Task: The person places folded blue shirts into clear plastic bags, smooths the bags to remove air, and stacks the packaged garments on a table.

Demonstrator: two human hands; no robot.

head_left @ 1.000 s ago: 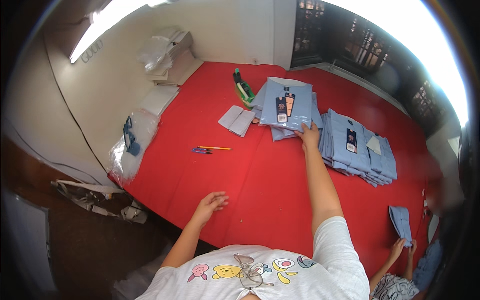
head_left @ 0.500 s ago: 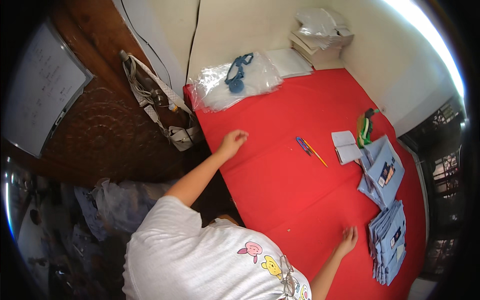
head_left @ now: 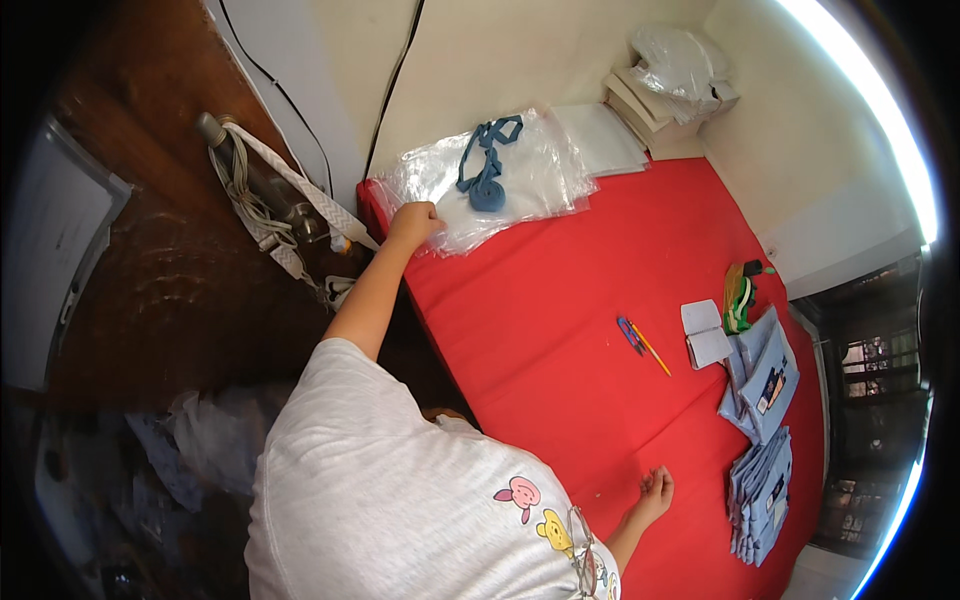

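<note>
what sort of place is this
Probably a small garment-packing room, perhaps in a home or workshop: folded blue garments with tags lie in piles on a red-covered table, and clear plastic bags lie by the left hand.

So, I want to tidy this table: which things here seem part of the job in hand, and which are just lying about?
Likely in the job: plastic bags, left hand at their edge; folded shirts, nearest the right hand.

Probably just lying about: pencil; snips; notebook; blue band, atop the bags.
</note>
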